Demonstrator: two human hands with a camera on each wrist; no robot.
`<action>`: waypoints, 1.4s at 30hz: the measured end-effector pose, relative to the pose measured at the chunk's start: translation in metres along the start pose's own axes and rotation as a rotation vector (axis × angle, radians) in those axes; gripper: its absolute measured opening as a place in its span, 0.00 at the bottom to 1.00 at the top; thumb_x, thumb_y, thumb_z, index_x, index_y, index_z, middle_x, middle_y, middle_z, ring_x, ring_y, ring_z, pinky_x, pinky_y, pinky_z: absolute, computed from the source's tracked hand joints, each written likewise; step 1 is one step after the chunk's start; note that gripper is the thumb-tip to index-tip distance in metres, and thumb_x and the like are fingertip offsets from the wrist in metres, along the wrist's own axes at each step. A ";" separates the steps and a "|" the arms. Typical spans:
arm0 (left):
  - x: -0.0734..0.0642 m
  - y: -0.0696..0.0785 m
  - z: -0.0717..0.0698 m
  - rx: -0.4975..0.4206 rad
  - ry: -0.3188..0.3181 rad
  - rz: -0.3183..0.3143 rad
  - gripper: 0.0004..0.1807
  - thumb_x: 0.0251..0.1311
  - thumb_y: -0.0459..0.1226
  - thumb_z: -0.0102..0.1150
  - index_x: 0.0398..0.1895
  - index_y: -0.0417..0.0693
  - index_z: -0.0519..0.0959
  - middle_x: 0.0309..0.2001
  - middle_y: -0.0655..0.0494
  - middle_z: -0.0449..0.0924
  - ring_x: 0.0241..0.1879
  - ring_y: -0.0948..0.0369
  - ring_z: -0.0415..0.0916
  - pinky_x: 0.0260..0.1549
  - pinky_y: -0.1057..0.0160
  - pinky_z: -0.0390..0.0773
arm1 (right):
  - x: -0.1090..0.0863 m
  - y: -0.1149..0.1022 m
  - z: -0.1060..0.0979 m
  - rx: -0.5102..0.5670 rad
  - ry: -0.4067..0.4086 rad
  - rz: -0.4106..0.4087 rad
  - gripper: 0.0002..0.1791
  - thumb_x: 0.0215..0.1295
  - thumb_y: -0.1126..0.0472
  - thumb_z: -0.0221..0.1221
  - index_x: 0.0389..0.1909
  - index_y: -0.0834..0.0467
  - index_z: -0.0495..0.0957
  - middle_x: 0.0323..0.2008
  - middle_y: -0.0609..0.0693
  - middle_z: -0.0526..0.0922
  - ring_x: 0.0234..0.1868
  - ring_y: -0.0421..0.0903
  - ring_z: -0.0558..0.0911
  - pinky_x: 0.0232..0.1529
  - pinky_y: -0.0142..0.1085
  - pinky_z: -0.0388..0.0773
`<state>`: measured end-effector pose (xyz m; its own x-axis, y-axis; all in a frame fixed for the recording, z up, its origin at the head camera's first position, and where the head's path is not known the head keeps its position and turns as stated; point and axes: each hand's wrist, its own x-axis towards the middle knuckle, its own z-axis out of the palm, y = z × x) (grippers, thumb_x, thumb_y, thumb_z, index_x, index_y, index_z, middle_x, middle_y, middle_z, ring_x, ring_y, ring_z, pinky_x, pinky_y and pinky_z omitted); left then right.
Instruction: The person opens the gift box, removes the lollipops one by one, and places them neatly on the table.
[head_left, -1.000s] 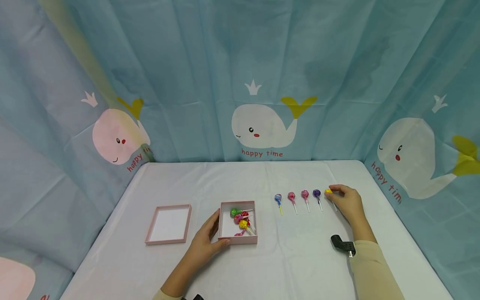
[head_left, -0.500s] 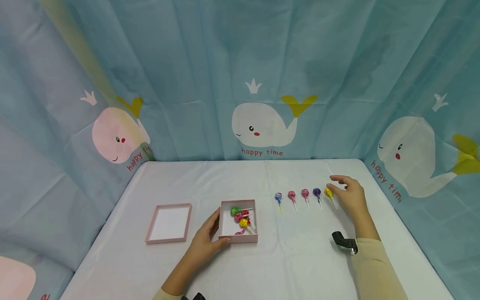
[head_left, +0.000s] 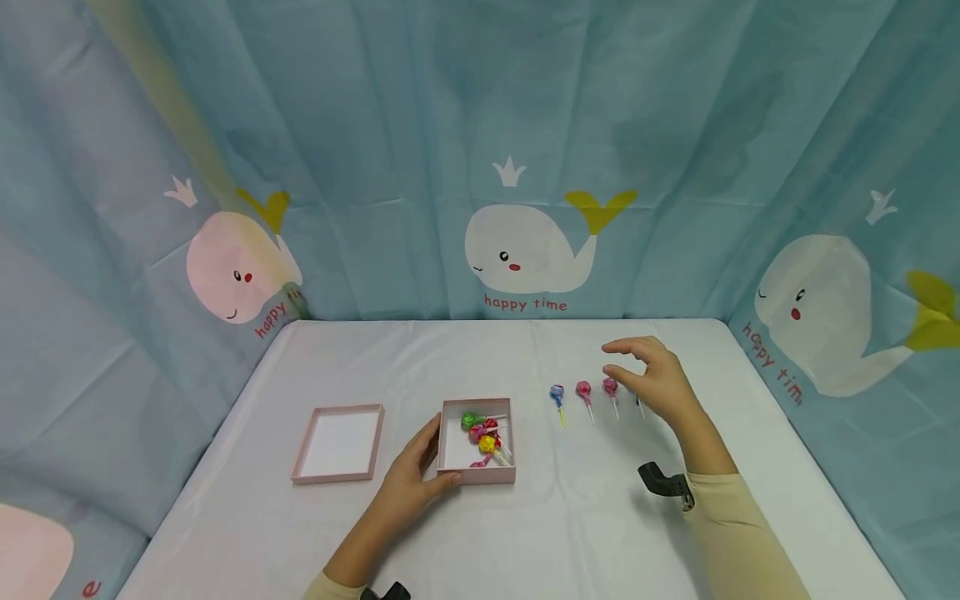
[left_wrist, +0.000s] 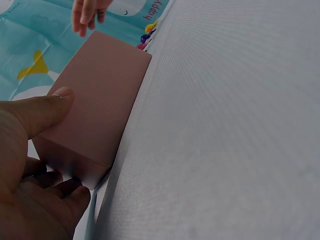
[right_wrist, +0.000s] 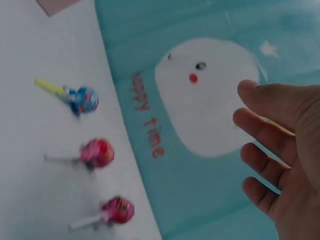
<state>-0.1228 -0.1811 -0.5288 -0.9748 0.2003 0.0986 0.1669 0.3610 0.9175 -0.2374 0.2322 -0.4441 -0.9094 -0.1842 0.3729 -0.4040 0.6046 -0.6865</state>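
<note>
My left hand (head_left: 408,487) grips the left front corner of a small pink box (head_left: 477,476), thumb on its front wall, fingers at its left side. Several wrapped lollipops lie inside, among them a green lollipop (head_left: 468,421) and a yellow one (head_left: 487,444). My right hand (head_left: 660,383) hovers, fingers apart and holding nothing, over the right part of a row of lollipops. A blue lollipop (right_wrist: 86,100) and two pink lollipops (right_wrist: 99,153) show there. The hand hides most of a purple lollipop (left_wrist: 144,38) and a yellow lollipop (left_wrist: 151,27) in the head view.
A shallow pink box lid (head_left: 299,480) with a white inside lies left of the box. White cloth covers the table (head_left: 540,533). A blue curtain (head_left: 375,258) printed with whales stands along the back and sides.
My right hand lets go of the yellow lollipop at the right end of the row, then lifts and moves left over the row. The left hand stays on the box.
</note>
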 end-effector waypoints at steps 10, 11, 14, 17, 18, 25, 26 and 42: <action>0.000 -0.002 -0.003 0.008 0.011 -0.012 0.56 0.53 0.40 0.79 0.82 0.53 0.55 0.81 0.53 0.55 0.78 0.52 0.57 0.74 0.57 0.62 | 0.021 -0.058 0.027 0.048 -0.213 -0.255 0.16 0.63 0.59 0.72 0.51 0.49 0.86 0.52 0.41 0.86 0.58 0.44 0.77 0.61 0.49 0.78; 0.000 -0.002 -0.003 0.008 0.010 -0.012 0.56 0.53 0.40 0.79 0.82 0.54 0.55 0.81 0.54 0.54 0.78 0.52 0.57 0.74 0.57 0.62 | 0.022 -0.063 0.030 0.053 -0.236 -0.278 0.16 0.63 0.59 0.72 0.52 0.49 0.86 0.52 0.41 0.86 0.58 0.44 0.77 0.60 0.49 0.78; 0.001 -0.003 -0.003 0.013 0.007 -0.005 0.56 0.53 0.41 0.79 0.82 0.53 0.54 0.81 0.53 0.54 0.78 0.51 0.57 0.74 0.56 0.62 | 0.024 -0.076 0.042 0.063 -0.300 -0.324 0.17 0.63 0.59 0.72 0.52 0.46 0.86 0.52 0.40 0.85 0.57 0.43 0.77 0.57 0.46 0.80; 0.001 -0.004 -0.003 0.015 0.006 -0.004 0.56 0.53 0.41 0.79 0.82 0.53 0.54 0.81 0.53 0.54 0.78 0.51 0.57 0.74 0.56 0.63 | 0.026 -0.085 0.056 0.084 -0.355 -0.360 0.17 0.63 0.58 0.72 0.52 0.45 0.86 0.52 0.38 0.85 0.56 0.41 0.77 0.55 0.43 0.81; 0.001 -0.004 -0.003 0.015 0.005 -0.002 0.56 0.53 0.42 0.78 0.82 0.52 0.54 0.81 0.53 0.54 0.78 0.51 0.57 0.74 0.55 0.63 | 0.026 -0.088 0.060 0.092 -0.372 -0.370 0.17 0.62 0.59 0.73 0.51 0.45 0.86 0.51 0.37 0.85 0.56 0.40 0.77 0.55 0.42 0.81; 0.000 -0.002 -0.002 0.011 0.007 -0.009 0.56 0.53 0.39 0.79 0.82 0.53 0.54 0.81 0.53 0.55 0.78 0.51 0.57 0.73 0.57 0.63 | 0.027 -0.106 0.088 0.084 -0.504 -0.385 0.15 0.64 0.63 0.71 0.50 0.47 0.87 0.50 0.37 0.85 0.55 0.38 0.78 0.58 0.42 0.82; 0.000 -0.002 -0.002 0.010 0.009 -0.010 0.56 0.53 0.39 0.79 0.82 0.53 0.54 0.81 0.52 0.55 0.77 0.51 0.58 0.73 0.57 0.63 | 0.027 -0.108 0.092 0.077 -0.526 -0.385 0.15 0.64 0.62 0.71 0.50 0.48 0.87 0.50 0.36 0.85 0.55 0.38 0.77 0.58 0.42 0.82; -0.002 -0.004 -0.002 -0.015 -0.028 0.038 0.56 0.55 0.42 0.76 0.83 0.52 0.52 0.81 0.51 0.52 0.78 0.48 0.55 0.73 0.58 0.62 | 0.019 -0.106 0.146 0.114 -0.777 -0.342 0.15 0.63 0.60 0.72 0.51 0.51 0.88 0.48 0.50 0.86 0.52 0.52 0.81 0.55 0.44 0.83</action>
<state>-0.1223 -0.1847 -0.5320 -0.9631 0.2395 0.1231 0.2018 0.3393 0.9188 -0.2265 0.0517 -0.4549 -0.5287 -0.8463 0.0653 -0.6380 0.3455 -0.6882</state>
